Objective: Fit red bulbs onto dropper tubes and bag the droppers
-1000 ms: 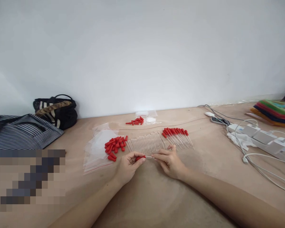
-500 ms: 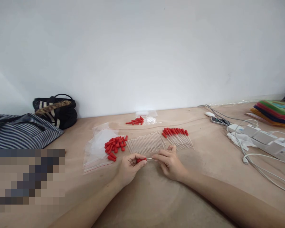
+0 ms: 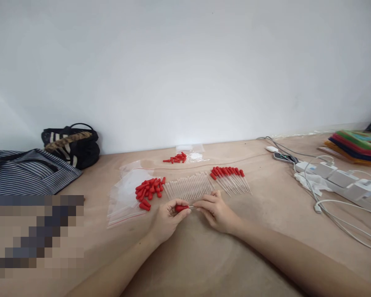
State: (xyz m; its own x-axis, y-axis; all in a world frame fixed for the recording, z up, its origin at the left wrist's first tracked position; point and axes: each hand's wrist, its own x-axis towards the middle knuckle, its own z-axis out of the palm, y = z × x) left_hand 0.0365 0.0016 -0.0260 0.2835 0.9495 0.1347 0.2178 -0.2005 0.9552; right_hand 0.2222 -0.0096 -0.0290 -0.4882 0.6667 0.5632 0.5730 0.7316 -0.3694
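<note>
My left hand (image 3: 168,218) pinches a red rubber bulb (image 3: 181,208) between thumb and fingers. The bulb's open end points right, toward a thin clear glass tube (image 3: 191,207) whose other part is pinched in my right hand (image 3: 214,212). Whether the tube sits inside the bulb is hidden by my fingertips. Behind my hands lies a row of bare clear tubes (image 3: 188,185). To its left is a pile of loose red bulbs (image 3: 150,187), and to its right several tubes with red bulbs on them (image 3: 230,175).
Clear zip bags (image 3: 120,198) lie at the left. Small red bulbs (image 3: 179,157) and another bag (image 3: 194,152) are near the wall. A striped bag (image 3: 34,171) and a black bag (image 3: 83,148) stand far left. Chargers, cables (image 3: 340,177) and coloured sheets (image 3: 358,144) are at right.
My right hand has moved slightly left, closer to my left hand, and less of the tube shows between them. My left hand still holds the red bulb.
</note>
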